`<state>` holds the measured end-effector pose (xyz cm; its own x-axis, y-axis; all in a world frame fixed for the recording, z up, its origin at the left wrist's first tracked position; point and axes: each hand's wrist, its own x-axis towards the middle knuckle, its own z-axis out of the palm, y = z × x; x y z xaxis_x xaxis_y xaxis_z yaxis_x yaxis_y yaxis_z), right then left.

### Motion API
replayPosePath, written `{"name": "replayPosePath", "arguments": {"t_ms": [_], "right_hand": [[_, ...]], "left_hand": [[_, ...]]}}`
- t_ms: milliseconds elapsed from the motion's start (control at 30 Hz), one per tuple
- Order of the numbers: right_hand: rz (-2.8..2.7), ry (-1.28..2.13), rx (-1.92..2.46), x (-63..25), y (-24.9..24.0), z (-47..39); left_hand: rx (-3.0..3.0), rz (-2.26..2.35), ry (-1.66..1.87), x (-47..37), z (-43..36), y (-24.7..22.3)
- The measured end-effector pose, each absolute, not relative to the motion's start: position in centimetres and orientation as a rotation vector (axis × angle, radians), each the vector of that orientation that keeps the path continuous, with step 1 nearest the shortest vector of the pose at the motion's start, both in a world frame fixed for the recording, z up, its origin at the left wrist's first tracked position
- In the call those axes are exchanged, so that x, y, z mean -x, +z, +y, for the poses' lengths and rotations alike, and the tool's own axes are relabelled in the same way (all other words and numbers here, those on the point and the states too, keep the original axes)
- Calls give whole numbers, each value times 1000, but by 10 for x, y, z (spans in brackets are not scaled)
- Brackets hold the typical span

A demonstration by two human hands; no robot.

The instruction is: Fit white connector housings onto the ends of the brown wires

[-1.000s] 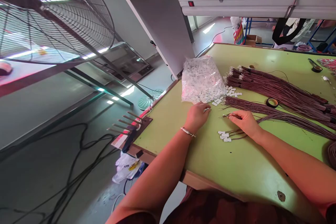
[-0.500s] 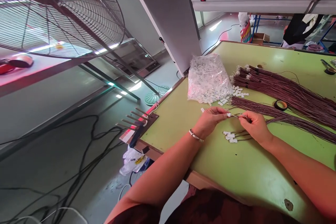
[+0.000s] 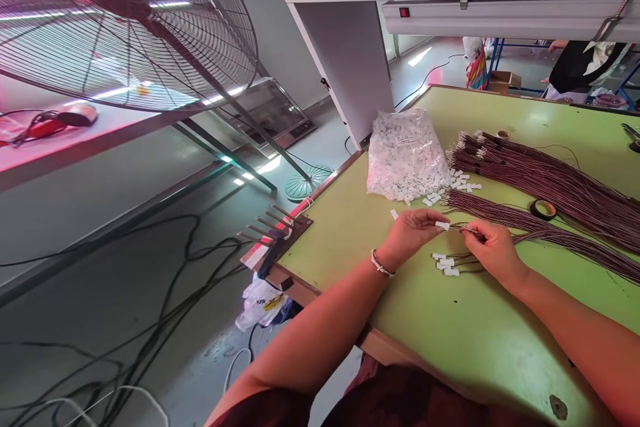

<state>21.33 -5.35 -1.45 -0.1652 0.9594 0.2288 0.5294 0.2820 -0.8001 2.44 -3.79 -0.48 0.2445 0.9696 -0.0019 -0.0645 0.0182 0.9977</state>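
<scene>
Between thumb and fingers, my left hand (image 3: pixel 413 235) pinches a small white plastic connector (image 3: pixel 442 225). My right hand (image 3: pixel 493 250) is closed on thin dark wires (image 3: pixel 461 227) that run toward that connector; whether they are seated inside it is too small to tell. Below my hands, several wires fitted with white connectors (image 3: pixel 447 265) lie on the green tabletop. Another loose white connector (image 3: pixel 394 214) shows just past my left hand. A thin bundle of brown wires (image 3: pixel 505 213) stretches off to the right behind my right hand.
A clear plastic bag of white connectors (image 3: pixel 407 153) sits at the back, with loose ones spilling beside it. Right of it lie a thick brown wire bundle (image 3: pixel 540 177) and a black tape roll (image 3: pixel 543 209). A pegged block (image 3: pixel 295 233) is fixed at the table's left edge.
The view has shifted, so everything sits slightly farther right and lower. The white connector in my left hand now shows more fully, with the wires close against it. Both hands keep their grip.
</scene>
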Motion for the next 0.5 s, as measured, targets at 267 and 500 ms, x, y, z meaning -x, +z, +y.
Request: {"name": "replayPosePath", "arguments": {"t_ms": [267,500], "right_hand": [[-1833,673,1348,-212,-11,-55],[-1941,585,1346,-215,-14,-53]], "left_hand": [[-1282,994,1052,-25,-37,-8],[-1279,1010,1019,-24,-36,-6]]}}
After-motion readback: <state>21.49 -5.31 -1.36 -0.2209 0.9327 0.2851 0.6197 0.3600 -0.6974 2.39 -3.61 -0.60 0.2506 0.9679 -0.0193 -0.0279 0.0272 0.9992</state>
